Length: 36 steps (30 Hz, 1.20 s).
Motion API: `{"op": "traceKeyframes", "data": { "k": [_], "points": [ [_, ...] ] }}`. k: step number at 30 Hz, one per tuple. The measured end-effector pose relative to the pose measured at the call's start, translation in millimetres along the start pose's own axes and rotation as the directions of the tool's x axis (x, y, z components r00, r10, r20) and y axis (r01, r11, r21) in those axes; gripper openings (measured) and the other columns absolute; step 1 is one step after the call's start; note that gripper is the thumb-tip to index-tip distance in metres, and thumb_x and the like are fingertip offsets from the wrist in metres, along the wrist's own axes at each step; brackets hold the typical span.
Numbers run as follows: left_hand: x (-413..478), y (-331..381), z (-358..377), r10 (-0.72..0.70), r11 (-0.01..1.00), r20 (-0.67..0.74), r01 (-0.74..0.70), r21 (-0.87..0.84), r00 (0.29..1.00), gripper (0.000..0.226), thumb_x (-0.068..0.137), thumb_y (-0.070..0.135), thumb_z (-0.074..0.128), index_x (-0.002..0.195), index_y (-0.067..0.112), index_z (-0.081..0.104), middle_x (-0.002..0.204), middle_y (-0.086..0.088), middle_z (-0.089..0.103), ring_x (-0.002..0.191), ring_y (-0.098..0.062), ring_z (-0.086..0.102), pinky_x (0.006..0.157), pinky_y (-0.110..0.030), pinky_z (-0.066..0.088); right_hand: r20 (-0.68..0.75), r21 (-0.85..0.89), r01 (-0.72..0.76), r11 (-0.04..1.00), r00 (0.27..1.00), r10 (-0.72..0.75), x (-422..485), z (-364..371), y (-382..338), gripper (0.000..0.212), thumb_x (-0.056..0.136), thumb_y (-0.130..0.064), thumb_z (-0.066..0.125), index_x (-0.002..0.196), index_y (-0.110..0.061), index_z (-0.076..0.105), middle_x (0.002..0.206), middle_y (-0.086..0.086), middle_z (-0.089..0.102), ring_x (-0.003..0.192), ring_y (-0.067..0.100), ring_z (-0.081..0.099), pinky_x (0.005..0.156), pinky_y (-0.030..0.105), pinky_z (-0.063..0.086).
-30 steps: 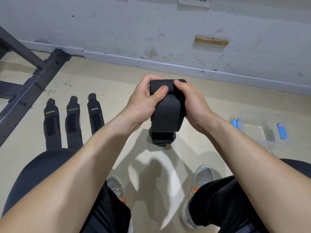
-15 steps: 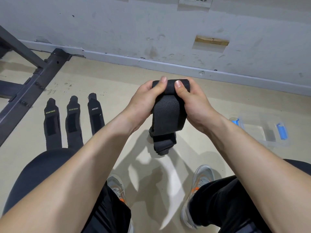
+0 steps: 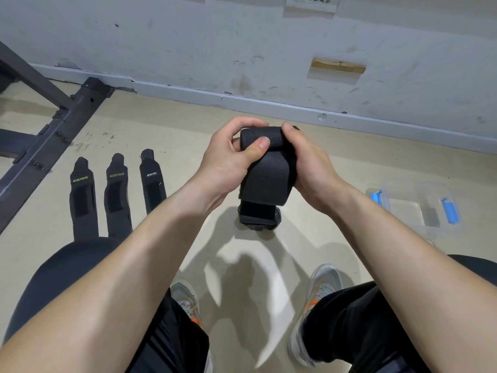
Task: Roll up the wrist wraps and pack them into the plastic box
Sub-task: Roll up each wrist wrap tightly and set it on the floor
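1. Scuffed grey-white wall (image 3: 188, 44) with a pale skirting board, closing the far side of the room.
2. Beige floor (image 3: 188, 125), on which everything below rests or stands.
3. Dark metal frame (image 3: 51, 135), running slantwise along the floor at the far left.
4. Clear plastic box with blue latches (image 3: 408, 211), lying open on the floor at the right, beside the person's right forearm and well apart from the hands.
5. Three flat black wrist wraps (image 3: 117, 192), laid side by side on the floor at the left, unrolled; two bear the lettering XUEYING.
6. Black woven wrist wrap (image 3: 266, 179), held in the air above the floor between both hands. Its upper part is wound into a roll, and the free end hangs down below the hands.
7. Left hand (image 3: 228, 160), gripping the roll: thumb pressed across its front, fingers curled over behind.
8. Right hand (image 3: 309, 162), gripping the roll's other side: thumb tip on the top edge, fingers wrapped round out of sight.
9. Grey running shoes with orange accents (image 3: 320, 289), planted on the floor beneath the forearms.
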<state>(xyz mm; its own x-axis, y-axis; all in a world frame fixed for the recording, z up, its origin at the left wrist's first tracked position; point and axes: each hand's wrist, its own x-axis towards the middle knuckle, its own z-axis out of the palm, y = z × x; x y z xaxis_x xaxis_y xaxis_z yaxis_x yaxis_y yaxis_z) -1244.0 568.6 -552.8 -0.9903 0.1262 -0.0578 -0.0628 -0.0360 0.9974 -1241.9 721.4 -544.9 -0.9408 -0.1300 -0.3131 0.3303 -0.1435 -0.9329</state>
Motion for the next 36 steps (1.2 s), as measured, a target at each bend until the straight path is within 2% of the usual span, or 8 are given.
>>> {"op": "traceKeyframes", "data": {
  "k": [7,11,15,20,24,27,31,36],
  "points": [
    [-0.8,-0.7,-1.7,0.042,0.994,0.051,-0.046,0.099,0.998,0.028,0.091,0.004,0.071,0.113,0.021,0.066,0.089,0.004,0.070,0.083,-0.008,0.067,0.078,-0.023,0.053,0.011,-0.089,0.070,0.994,0.998,-0.070,-0.5,-4.4,3.4,0.043,0.109,-0.038,0.043,0.106,-0.007,0.072,0.095,0.005,0.078,0.089,0.020,0.075,0.085,0.036,0.059],
    [1.7,-2.5,-3.2,-0.101,0.995,0.051,0.100,0.029,0.994,0.035,0.081,0.022,0.078,0.115,0.024,0.068,0.105,-0.009,0.077,0.103,-0.027,0.073,0.092,-0.039,0.059,-0.033,-0.081,0.066,0.995,0.997,-0.069,1.7,-5.7,6.0,0.043,0.108,-0.034,0.050,0.127,0.004,0.059,0.110,0.018,0.073,0.100,0.030,0.073,0.095,0.048,0.056],
    [3.6,-0.1,1.4,-0.228,0.969,0.056,0.232,-0.081,0.972,0.020,0.097,0.030,0.069,0.108,0.014,0.069,0.091,-0.002,0.076,0.082,-0.018,0.073,0.077,-0.033,0.057,-0.020,-0.050,0.098,0.994,0.995,-0.099,3.1,-2.2,5.8,0.058,0.095,-0.041,0.058,0.130,0.006,0.054,0.123,0.028,0.067,0.113,0.041,0.068,0.100,0.052,0.056],
    [4.4,-1.8,0.8,-0.167,0.984,-0.023,0.166,-0.064,0.986,0.041,0.079,0.036,0.077,0.111,0.010,0.071,0.095,-0.011,0.078,0.088,-0.026,0.075,0.085,-0.039,0.060,-0.019,-0.025,0.099,0.995,0.995,-0.100,3.3,-2.6,8.0,0.044,0.102,-0.027,0.058,0.129,0.007,0.051,0.126,0.030,0.065,0.110,0.034,0.070,0.103,0.055,0.052],
    [3.3,-2.1,-4.2,-0.125,0.992,-0.023,0.125,-0.030,0.992,0.022,0.092,0.017,0.075,0.113,0.016,0.066,0.077,0.002,0.075,0.074,-0.017,0.071,0.072,-0.032,0.056,0.002,0.030,0.036,0.999,0.999,-0.036,4.0,-2.4,3.9,0.045,0.095,-0.028,0.063,0.126,0.003,0.057,0.123,0.027,0.068,0.116,0.042,0.066,0.106,0.055,0.050],
    [2.4,-2.4,-6.7,-0.073,0.997,-0.001,0.073,0.036,0.997,0.027,0.088,0.015,0.076,0.113,0.019,0.067,0.091,0.000,0.074,0.088,-0.015,0.070,0.077,-0.033,0.058,-0.003,0.006,0.011,1.000,1.000,-0.011,3.8,-2.9,4.2,0.029,0.103,-0.032,0.055,0.114,-0.007,0.065,0.105,0.013,0.073,0.099,0.029,0.072,0.102,0.052,0.051],
    [0.0,-2.8,-5.0,-0.013,0.990,0.014,0.011,0.139,1.000,0.028,0.091,0.005,0.074,0.113,0.020,0.066,0.100,0.004,0.068,0.094,-0.001,0.064,0.080,-0.024,0.054,0.009,-0.059,0.030,0.998,1.000,-0.029,1.4,-3.4,6.4,0.039,0.107,-0.040,0.048,0.113,-0.008,0.069,0.113,0.017,0.074,0.106,0.034,0.072,0.099,0.055,0.055],
    [1.3,-2.7,-4.7,-0.122,0.990,0.009,0.121,0.074,0.993,0.035,0.086,0.019,0.078,0.118,0.017,0.064,0.102,-0.002,0.075,0.096,-0.016,0.073,0.088,-0.040,0.060,0.009,-0.071,0.066,0.995,0.998,-0.065,4.0,-5.5,9.9,0.042,0.107,-0.036,0.051,0.126,0.001,0.058,0.120,0.022,0.071,0.111,0.036,0.070,0.100,0.058,0.053]
  ]
}}
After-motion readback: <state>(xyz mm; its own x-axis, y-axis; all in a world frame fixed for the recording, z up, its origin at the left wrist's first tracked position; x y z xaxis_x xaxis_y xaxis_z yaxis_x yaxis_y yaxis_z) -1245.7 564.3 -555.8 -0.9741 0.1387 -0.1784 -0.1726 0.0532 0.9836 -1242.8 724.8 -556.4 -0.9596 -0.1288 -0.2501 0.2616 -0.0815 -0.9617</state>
